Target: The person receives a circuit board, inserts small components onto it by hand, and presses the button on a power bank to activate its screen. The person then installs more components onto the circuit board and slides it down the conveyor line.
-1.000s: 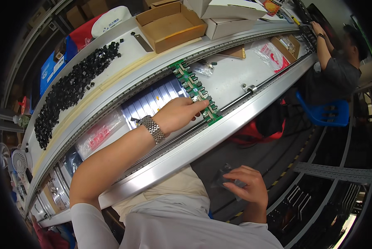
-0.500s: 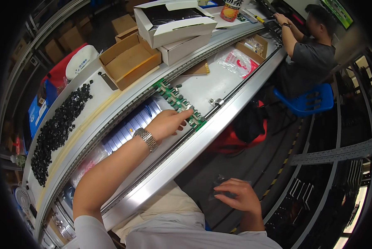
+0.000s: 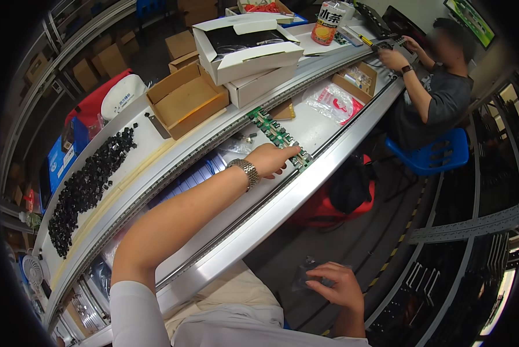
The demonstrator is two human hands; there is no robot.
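Observation:
My left hand (image 3: 271, 160), with a metal-banded watch (image 3: 247, 173) on its wrist, reaches across the rails. Its stretched index finger touches the near end of a long green circuit board (image 3: 278, 135), while the other fingers bend loosely beneath. The board spans the two conveyor rails and carries several small components. Low on the right, beside the bench, my right hand (image 3: 339, 284) has its fingers curled around a clear plastic bag (image 3: 307, 275). What the bag contains is too unclear to make out.
Small black parts (image 3: 91, 185) lie heaped on the left shelf. An open cardboard box (image 3: 184, 107) and white cartons (image 3: 242, 49) stand beyond the far rail (image 3: 213, 125). A co-worker (image 3: 439, 87) sits at the far right on a blue chair (image 3: 436, 155); a red-and-black bag (image 3: 352, 196) sits below.
The circuit board has slid rightward and away along the rails, with my left hand following at its edge. My right hand stays low with the plastic bag. The co-worker's hands have shifted.

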